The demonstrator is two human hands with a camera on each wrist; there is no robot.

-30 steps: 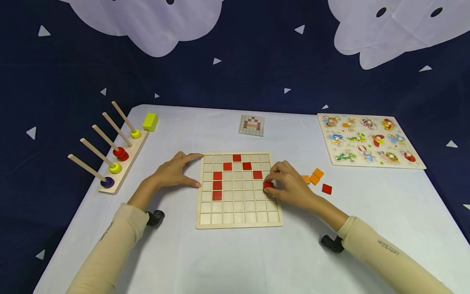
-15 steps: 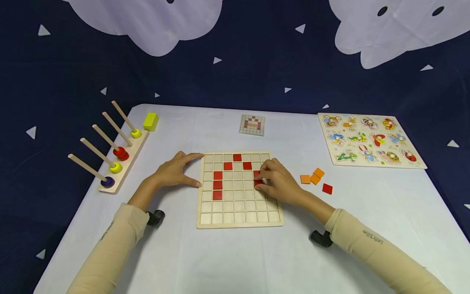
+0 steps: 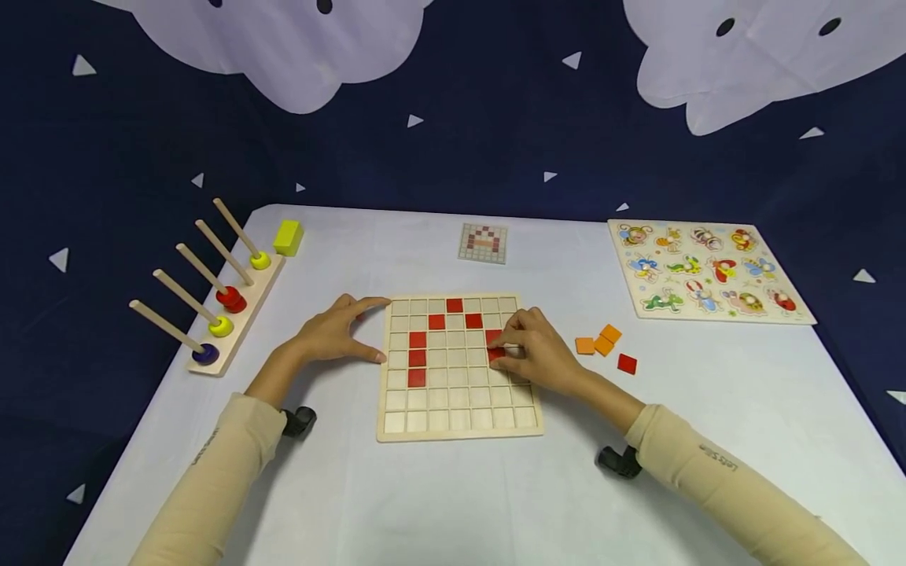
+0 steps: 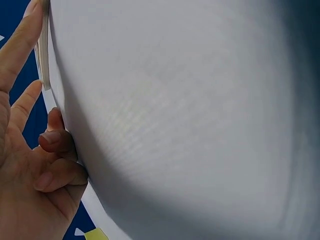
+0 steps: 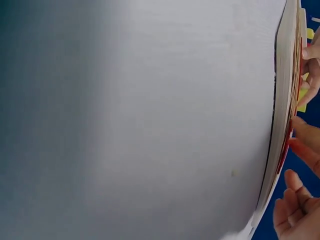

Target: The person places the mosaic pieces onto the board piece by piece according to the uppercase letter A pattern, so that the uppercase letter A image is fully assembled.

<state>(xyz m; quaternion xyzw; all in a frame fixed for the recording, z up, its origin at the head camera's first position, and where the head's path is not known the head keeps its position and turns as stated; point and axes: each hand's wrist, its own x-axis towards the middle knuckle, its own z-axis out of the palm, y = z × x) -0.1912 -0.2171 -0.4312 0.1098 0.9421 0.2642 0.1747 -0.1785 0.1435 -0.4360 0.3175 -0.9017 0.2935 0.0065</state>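
A square wooden grid board point(image 3: 449, 399) lies on the white table, with several red tiles point(image 3: 418, 358) set in its cells. At the board's right side my right hand point(image 3: 541, 354) pinches a red tile point(image 3: 495, 355) between thumb and forefinger, at a cell just below another red tile; the fingers partly cover both. My left hand point(image 3: 333, 330) rests against the board's left edge, thumb and forefinger spread and straight. In the left wrist view, the other fingers point(image 4: 62, 172) of that hand are loosely bent. The right wrist view shows the board edge-on beside my fingertips.
Loose orange tiles point(image 3: 584, 346) and one red tile point(image 3: 627, 364) lie right of the board. Behind it is a small pattern card point(image 3: 484, 243). A peg stacker point(image 3: 244, 322) and yellow block point(image 3: 288, 237) stand at left; an insect puzzle point(image 3: 708, 271) lies at back right.
My right hand has moved slightly left with the red tile, bringing it to the cell under another red tile, and then stayed there. My left hand has kept its place.
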